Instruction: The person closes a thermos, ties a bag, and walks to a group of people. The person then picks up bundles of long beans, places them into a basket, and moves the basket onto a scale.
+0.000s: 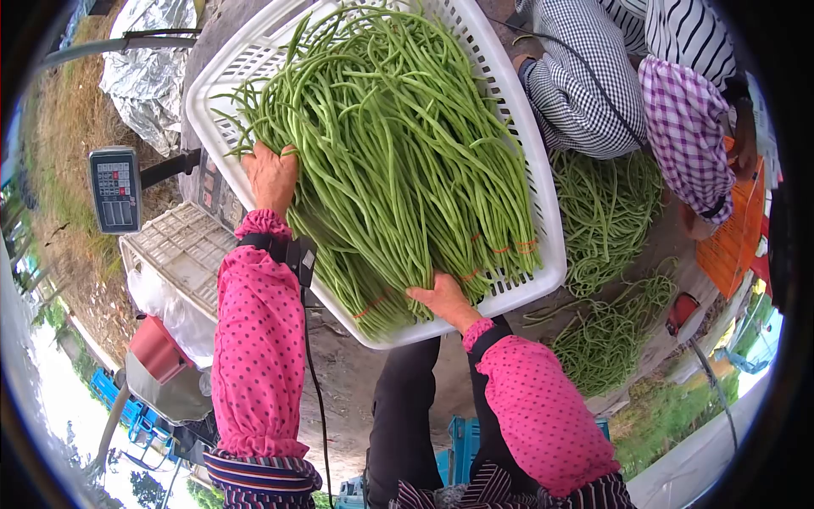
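Note:
A heap of yardlong beans (381, 144) fills a white slotted plastic basket (549, 229), several bunches tied with orange-red bands near their lower ends. On the basket's left side my left hand (271, 176) is closed around the edge of a bunch, its fingers partly sunk among the beans. Near the front rim my right hand (447, 301) grips the lower ends of a bunch; the beans hide most of its fingers. Both forearms wear pink dotted sleeves.
A scale display (115, 188) stands left of the basket, above a cream crate (182, 253) and a red container (158, 346). Loose beans (606, 216) lie in piles to the right. Beyond them a co-worker in a purple checked sleeve (685, 127) sits by an orange crate (731, 242).

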A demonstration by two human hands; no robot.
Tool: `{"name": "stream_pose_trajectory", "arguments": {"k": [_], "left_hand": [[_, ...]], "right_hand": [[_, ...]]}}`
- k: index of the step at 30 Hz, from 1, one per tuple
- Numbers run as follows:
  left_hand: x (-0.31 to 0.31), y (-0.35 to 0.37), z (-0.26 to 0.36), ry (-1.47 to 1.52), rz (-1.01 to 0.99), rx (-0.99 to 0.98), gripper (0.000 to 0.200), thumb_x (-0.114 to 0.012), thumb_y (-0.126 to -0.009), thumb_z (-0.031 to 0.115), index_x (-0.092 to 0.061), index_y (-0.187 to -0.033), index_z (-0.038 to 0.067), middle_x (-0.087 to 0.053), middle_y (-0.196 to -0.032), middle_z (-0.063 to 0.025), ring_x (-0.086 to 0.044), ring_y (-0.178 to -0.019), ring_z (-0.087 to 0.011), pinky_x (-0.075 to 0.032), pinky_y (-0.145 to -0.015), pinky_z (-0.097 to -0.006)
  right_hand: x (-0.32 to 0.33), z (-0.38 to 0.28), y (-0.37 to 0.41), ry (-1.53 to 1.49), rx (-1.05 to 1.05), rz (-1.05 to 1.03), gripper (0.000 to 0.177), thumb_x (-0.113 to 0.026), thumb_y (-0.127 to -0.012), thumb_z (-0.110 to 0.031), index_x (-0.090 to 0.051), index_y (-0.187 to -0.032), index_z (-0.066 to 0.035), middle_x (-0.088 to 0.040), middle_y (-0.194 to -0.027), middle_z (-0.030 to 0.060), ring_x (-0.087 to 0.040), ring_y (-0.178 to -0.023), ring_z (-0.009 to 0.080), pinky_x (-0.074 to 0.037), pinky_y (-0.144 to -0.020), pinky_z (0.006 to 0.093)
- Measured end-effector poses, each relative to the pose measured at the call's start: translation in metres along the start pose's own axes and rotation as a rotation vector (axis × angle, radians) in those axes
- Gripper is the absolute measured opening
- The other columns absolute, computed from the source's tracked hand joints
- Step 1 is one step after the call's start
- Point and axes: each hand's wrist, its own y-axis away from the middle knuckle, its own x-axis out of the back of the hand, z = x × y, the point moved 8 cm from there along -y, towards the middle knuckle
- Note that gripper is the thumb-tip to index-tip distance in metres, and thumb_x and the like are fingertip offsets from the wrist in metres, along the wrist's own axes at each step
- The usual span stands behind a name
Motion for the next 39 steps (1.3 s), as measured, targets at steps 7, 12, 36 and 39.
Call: {"name": "stream_pose_trajectory", "arguments": {"k": [7, 12, 36, 39], "left_hand": [[0.016, 0.005, 0.0, 0.258, -0.205, -0.084, 0.066, -0.057, -0.077, 0.034, -0.039, -0.123, -0.008, -0.048, -0.111, -0.031, -0.042, -0.109, -0.0393, -0.035, -0.093, -0.0403], [0.069, 0.044, 0.005, 0.624, -0.426, 0.158, 0.058, -0.056, -0.081, 0.036, -0.046, -0.122, -0.003, -0.057, -0.105, -0.0142, -0.057, -0.097, -0.0226, -0.041, -0.08, -0.0329], [0.203, 0.246, 0.025, 0.472, -0.938, -0.099, 0.03, -0.054, -0.086, 0.02, -0.056, -0.101, -0.006, -0.06, -0.082, -0.0117, -0.059, -0.071, -0.0163, -0.053, -0.063, -0.0291], [0.202, 0.271, 0.004, 0.454, -0.956, -0.016, 0.026, -0.055, -0.084, 0.014, -0.056, -0.098, -0.008, -0.061, -0.082, -0.0152, -0.061, -0.071, -0.0193, -0.054, -0.062, -0.0299]], "right_hand": [[0.021, -0.001, 0.026, 0.02, 0.032, 0.195, 0.051, -0.066, -0.072, -0.031, -0.055, -0.108, 0.003, -0.061, -0.1, 0.0225, -0.059, -0.095, 0.0332, -0.044, -0.084, 0.038], [0.058, 0.022, 0.074, -0.042, 0.045, 0.287, 0.039, -0.067, -0.071, -0.024, -0.057, -0.096, 0.004, -0.064, -0.088, 0.0183, -0.062, -0.082, 0.0279, -0.048, -0.076, 0.0345], [0.106, 0.148, 0.382, -0.068, -0.252, 0.519, 0.022, -0.061, -0.068, -0.02, -0.062, -0.075, 0.001, -0.064, -0.073, 0.0185, -0.062, -0.07, 0.0306, -0.048, -0.065, 0.0381], [0.082, 0.169, 0.429, -0.077, -0.28, 0.574, 0.021, -0.06, -0.068, -0.02, -0.062, -0.074, 0.001, -0.063, -0.071, 0.0183, -0.063, -0.067, 0.0305, -0.048, -0.063, 0.0386]]}}
